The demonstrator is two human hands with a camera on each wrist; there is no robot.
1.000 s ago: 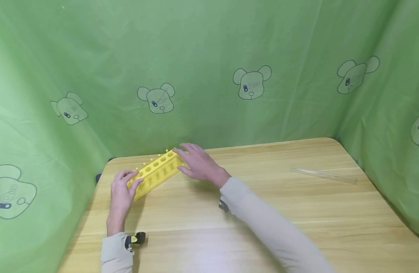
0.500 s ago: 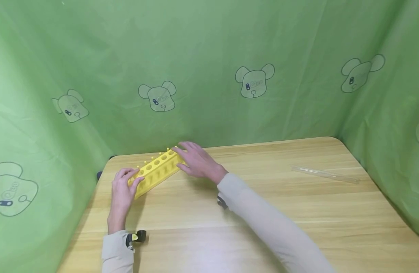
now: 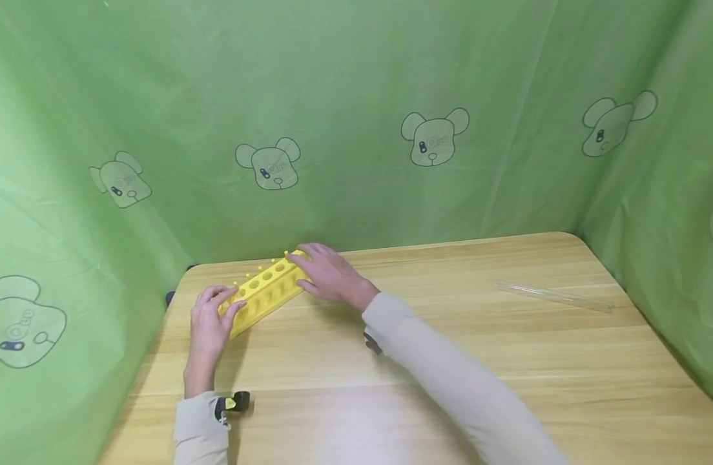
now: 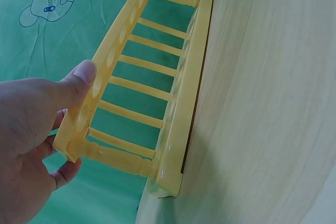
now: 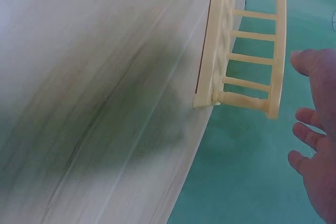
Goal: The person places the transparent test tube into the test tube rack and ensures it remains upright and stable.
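Observation:
A yellow test tube rack (image 3: 269,284) stands at a slant on the left of the table, with a row of round holes along its upper plate. My left hand (image 3: 210,316) grips the rack's near end. In the left wrist view the thumb (image 4: 84,72) lies on the upper plate and the other fingers are around its edge, partly hidden. Over the rack's far end is my right hand (image 3: 333,278), its fingers loosely bent. The right wrist view shows this hand (image 5: 320,129) apart from the rack (image 5: 278,51), holding nothing.
Clear glass-like test tubing (image 3: 554,296) lies on the right part of the wooden table (image 3: 449,368). Green curtains (image 3: 356,77) printed with bear heads rise behind the table and on both sides. The rack is close to the table's back left edge.
My right hand has shifted slightly left over the far end of the rack. The left hand keeps its grip, and the rack stays in place.

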